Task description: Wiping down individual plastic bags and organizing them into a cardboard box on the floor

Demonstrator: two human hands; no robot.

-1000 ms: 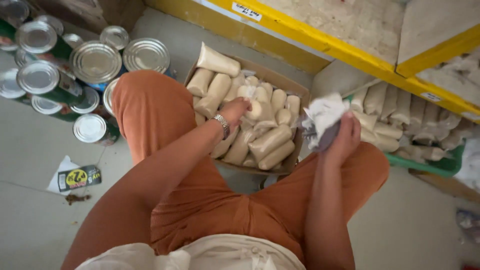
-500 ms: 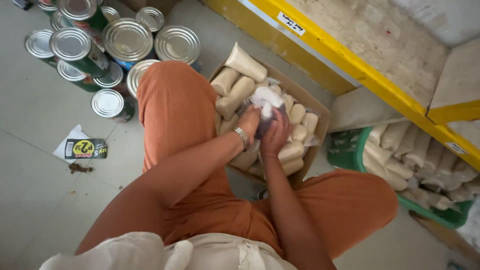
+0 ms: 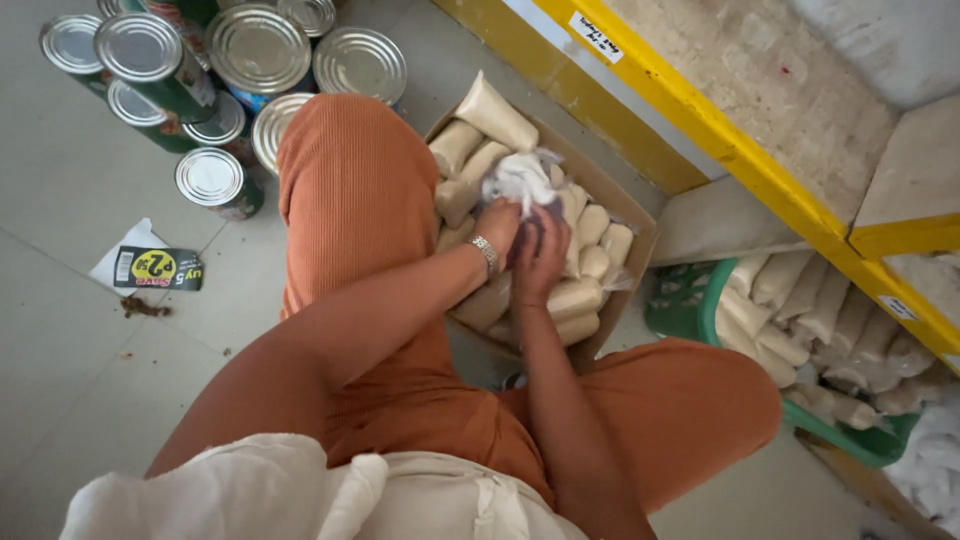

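Note:
I crouch in orange trousers over an open cardboard box (image 3: pixel 640 250) packed with several beige tube-shaped packets (image 3: pixel 585 295). My left hand (image 3: pixel 497 226), with a metal watch on its wrist, and my right hand (image 3: pixel 541 258) meet above the box. Together they clasp a crumpled white cloth (image 3: pixel 522 177), which sticks up from between my fingers. What lies under the cloth is hidden.
Large tin cans (image 3: pixel 255 45) with silver lids stand on the grey floor at the upper left. A yellow and black printed card (image 3: pixel 157 268) lies on the floor. A green basket (image 3: pixel 700 305) of more beige packets sits at the right under a yellow shelf frame (image 3: pixel 700 120).
My right hand has carried the white cloth from the right side over to the box, and both hands have closed together on it.

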